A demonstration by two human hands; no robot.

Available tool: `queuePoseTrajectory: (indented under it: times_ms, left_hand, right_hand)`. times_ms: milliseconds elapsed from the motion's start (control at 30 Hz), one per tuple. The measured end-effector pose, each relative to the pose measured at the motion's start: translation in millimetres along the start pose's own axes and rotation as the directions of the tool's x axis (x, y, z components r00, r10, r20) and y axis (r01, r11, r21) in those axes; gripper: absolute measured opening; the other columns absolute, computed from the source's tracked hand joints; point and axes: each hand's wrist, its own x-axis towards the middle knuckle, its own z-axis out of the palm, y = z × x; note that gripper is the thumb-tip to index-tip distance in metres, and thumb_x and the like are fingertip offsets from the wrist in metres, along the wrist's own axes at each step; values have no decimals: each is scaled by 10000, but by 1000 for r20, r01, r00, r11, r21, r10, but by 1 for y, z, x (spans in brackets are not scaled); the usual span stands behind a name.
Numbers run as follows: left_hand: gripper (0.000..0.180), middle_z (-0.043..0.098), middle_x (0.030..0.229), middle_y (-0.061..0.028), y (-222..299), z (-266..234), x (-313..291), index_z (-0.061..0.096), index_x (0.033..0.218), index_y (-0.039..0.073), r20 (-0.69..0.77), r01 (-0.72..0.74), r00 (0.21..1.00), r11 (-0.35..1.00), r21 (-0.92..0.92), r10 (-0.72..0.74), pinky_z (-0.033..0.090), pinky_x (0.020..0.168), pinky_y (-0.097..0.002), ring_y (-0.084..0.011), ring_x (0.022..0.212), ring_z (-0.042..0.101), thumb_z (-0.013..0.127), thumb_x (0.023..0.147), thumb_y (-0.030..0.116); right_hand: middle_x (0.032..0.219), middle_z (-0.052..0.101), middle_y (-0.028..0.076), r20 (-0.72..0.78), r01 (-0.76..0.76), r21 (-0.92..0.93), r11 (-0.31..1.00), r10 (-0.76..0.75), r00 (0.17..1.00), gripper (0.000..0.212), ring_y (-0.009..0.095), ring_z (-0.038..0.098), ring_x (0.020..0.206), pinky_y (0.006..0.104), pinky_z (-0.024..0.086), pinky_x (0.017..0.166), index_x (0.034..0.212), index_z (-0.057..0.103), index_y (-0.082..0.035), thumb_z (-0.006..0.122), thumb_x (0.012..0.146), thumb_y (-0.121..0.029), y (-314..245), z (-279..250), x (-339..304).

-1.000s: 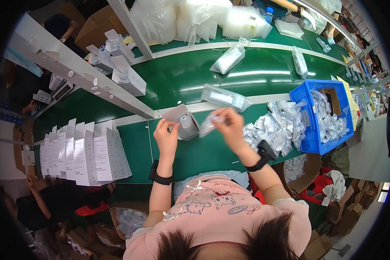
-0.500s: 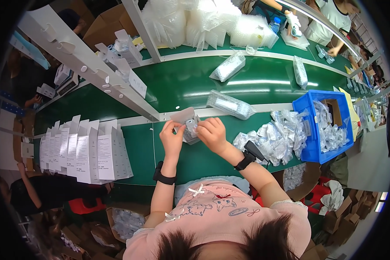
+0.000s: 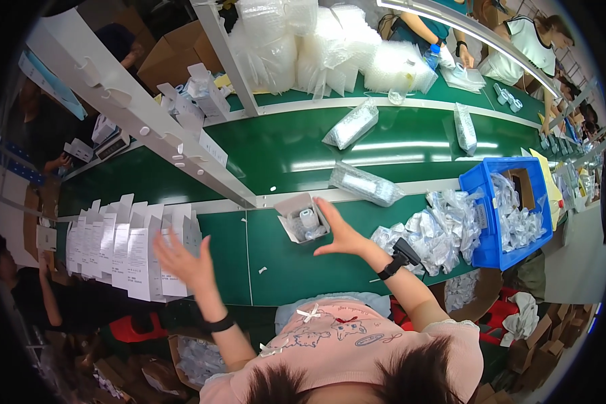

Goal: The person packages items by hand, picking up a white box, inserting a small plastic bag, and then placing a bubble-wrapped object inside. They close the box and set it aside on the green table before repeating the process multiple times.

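An opened white carton (image 3: 289,227) stands on the green bench, with a white plastic part in a clear bag (image 3: 308,218) visible inside it. My right hand (image 3: 340,229) is spread at the carton's right side, thumb and fingers apart; whether it touches the wall I cannot tell. Over at the left, my left hand (image 3: 185,261) is open with fingers spread, slightly blurred. It hovers by the nearest of several upright white cartons (image 3: 138,252) with raised flaps, and holds nothing.
Bagged parts (image 3: 427,229) lie heaped right of my right hand, against a blue bin (image 3: 479,249) holding more. Two bubble-wrapped packages (image 3: 365,185) (image 3: 353,124) lie beyond the carton. A metal post (image 3: 229,182) rises at the left. Co-workers' hands (image 3: 463,57) are at the far bench.
My left hand has let go of the carton and swung left to the row of cartons. My right hand has opened beside the carton, which now sits on the bench.
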Motion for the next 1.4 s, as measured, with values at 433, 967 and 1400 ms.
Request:
queuePoseTrajectory:
  times_ms: [433, 967, 1400]
  left_hand:
    - [652, 66, 1425, -212, -46, 7, -29, 258, 1318, 22, 433, -98, 900, 953, 287, -38, 82, 986, -619, -393, 1316, 51, 545, 734, -12]
    - [746, 270, 1317, -224, 69, 63, -88, 314, 1295, 36, 844, 304, 429, 828, -471, 322, 209, 986, -506, -389, 1212, 260, 675, 699, 302]
    - [858, 335, 1293, -189, 77, 123, -99, 263, 1341, 87, 629, 470, 565, 418, -778, 534, 288, 987, -372, -321, 1205, 312, 745, 645, 227]
  right_hand:
    - [1282, 405, 126, -299, -83, 318, 944, 183, 936, 892, 229, 409, 1175, 337, 336, 964, 1337, 268, -53, 737, 579, -75, 72, -6, 165]
    - [1266, 337, 262, -610, -784, -526, 330, 495, 618, 828, 463, 420, 1050, 437, 402, 865, 1315, 329, -201, 720, 607, -379, 177, -80, 217]
    - [1196, 435, 187, -573, -612, 458, 645, 741, 351, 696, 376, 486, 1020, 428, 441, 826, 1306, 299, -119, 610, 696, -243, 259, -85, 185]
